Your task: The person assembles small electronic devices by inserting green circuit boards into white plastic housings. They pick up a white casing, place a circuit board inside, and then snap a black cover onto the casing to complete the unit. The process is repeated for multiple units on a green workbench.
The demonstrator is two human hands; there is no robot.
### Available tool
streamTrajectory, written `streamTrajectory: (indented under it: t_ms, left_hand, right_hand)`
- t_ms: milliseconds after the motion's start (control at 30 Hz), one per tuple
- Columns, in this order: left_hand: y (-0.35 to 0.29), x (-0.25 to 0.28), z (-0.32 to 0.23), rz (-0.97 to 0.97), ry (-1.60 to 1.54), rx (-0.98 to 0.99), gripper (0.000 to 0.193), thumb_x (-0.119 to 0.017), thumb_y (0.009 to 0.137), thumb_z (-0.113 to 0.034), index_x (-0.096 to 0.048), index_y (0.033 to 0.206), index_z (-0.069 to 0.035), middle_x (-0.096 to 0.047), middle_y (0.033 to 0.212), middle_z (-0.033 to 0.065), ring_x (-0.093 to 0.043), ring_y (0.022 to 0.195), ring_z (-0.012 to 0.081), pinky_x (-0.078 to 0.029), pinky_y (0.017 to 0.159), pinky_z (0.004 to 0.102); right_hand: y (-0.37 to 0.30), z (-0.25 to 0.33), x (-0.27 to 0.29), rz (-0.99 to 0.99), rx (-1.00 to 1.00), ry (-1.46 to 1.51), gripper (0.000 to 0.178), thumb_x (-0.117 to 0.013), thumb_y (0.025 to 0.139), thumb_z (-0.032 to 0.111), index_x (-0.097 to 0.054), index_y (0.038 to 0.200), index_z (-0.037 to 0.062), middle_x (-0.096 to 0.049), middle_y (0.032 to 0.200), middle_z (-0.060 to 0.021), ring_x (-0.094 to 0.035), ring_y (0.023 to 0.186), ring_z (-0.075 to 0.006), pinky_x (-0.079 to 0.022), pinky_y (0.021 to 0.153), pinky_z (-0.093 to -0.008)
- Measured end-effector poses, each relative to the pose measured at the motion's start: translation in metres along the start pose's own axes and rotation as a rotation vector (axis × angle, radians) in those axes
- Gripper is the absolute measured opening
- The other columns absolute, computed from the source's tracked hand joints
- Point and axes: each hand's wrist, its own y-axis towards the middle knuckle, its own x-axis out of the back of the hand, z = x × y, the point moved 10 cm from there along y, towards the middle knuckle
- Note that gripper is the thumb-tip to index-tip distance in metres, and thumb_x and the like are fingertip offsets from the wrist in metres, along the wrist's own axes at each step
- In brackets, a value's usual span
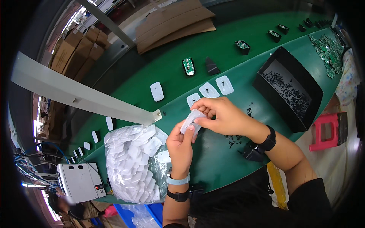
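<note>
My left hand (180, 144) grips a small white plastic cover (187, 124) by its lower end, thumb across the front. My right hand (226, 116) pinches the cover's upper end, its thumb beside a small dark piece on the inner face. Just beyond my hands, three similar covers lie in a slanting row: a near one (192, 99), a middle one (208, 90) and a far one (224, 85). Each has a small black part in it. To the left of my left hand, a clear plastic bag (127, 163) holds a heap of white covers.
An open black box (298, 70) of small black parts stands at right; more loose black parts (234, 140) lie near my right wrist. Black housings with green circuit boards (188, 66) line the far green strip. A metal post (83, 93) slants in from the left.
</note>
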Motion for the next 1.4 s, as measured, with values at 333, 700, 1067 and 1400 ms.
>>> streamTrajectory:
  t_ms: [333,700,1067,1400]
  left_hand:
    - [0.0,0.014,0.008,-0.134,0.093,0.07,0.016,-0.061,0.098,-0.01,-0.066,0.106,0.003,-0.067,0.085,0.0034,-0.052,0.066,0.0043,-0.041,0.059,0.0196]
    - [0.009,0.042,0.003,-0.236,-0.291,-0.078,0.012,-0.057,0.099,-0.012,-0.06,0.101,0.0,-0.063,0.085,0.007,-0.055,0.069,0.0118,-0.044,0.063,0.0271]
    - [0.011,0.054,-0.008,-0.274,-0.31,-0.254,0.013,-0.055,0.102,-0.013,-0.057,0.103,0.0,-0.062,0.082,0.0062,-0.056,0.069,0.0129,-0.048,0.066,0.0285]
    - [0.013,0.054,-0.007,-0.225,-0.513,-0.194,0.016,-0.053,0.104,-0.015,-0.057,0.107,0.0,-0.062,0.085,0.0069,-0.058,0.074,0.0148,-0.05,0.07,0.0301]
  right_hand:
    - [-0.002,-0.012,-0.018,0.1,-0.093,0.079,0.024,-0.07,0.089,0.002,-0.061,0.111,-0.0016,-0.067,0.095,-0.0069,-0.065,0.086,-0.0105,-0.055,0.077,-0.0257]
    - [0.06,-0.005,0.026,-0.173,0.013,-0.374,0.017,-0.073,0.085,0.007,-0.063,0.097,-0.0006,-0.066,0.082,-0.0055,-0.065,0.074,-0.0121,-0.052,0.068,-0.026]
    - [0.179,-0.07,0.035,-0.06,-0.184,-0.949,0.046,-0.083,0.076,0.021,-0.06,0.111,0.0026,-0.068,0.106,-0.0229,-0.065,0.097,-0.04,-0.051,0.089,-0.0438]
    - [0.145,-0.031,-0.004,-0.168,-0.029,-0.354,0.044,-0.081,0.08,0.032,-0.051,0.101,0.0071,-0.06,0.081,-0.0064,-0.058,0.072,-0.0175,-0.047,0.061,-0.0341]
